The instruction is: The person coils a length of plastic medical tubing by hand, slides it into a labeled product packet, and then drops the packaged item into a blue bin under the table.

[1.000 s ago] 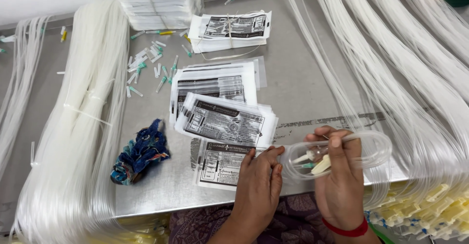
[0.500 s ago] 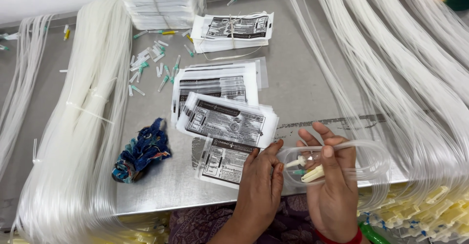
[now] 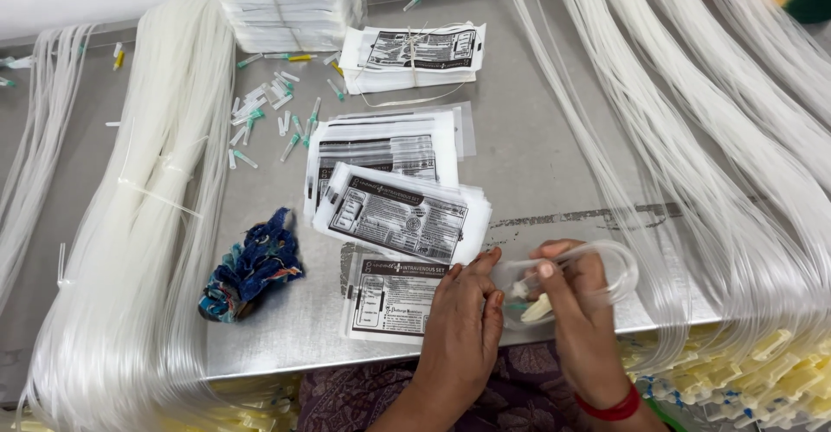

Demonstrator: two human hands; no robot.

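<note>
The grey metal tabletop (image 3: pixel 537 164) carries everything. On its left side lies a very large bundle of clear white tubing (image 3: pixel 147 224), bound with a thin tie, and its lower end hangs over the near edge. On the right side, many long strands of tubing (image 3: pixel 736 164) run from the far edge down over the near edge.

At the far side stands a tall stack of printed pouches (image 3: pixel 290 3), and just beside it, to the right, a smaller tied pack of pouches (image 3: pixel 415 55). In the middle of the tabletop a loose pile of printed pouches (image 3: pixel 398 198) lies spread like a fan. One flat pouch (image 3: pixel 389 298) lies at the near edge under the pile. Left of it sits a crumpled blue cloth (image 3: pixel 251 267). Small capped needles (image 3: pixel 268 112) are scattered near the tall stack.

The left hand (image 3: pixel 463 328) rests on the flat pouch, and its fingers touch the open edge of the pouch. The right hand (image 3: pixel 580 302) holds a coiled tube set (image 3: pixel 576 280) just beside that pouch, above the near edge of the tabletop. The fingers of this hand are closed around the coil, it seems, though the clear tube hides part of them.
</note>
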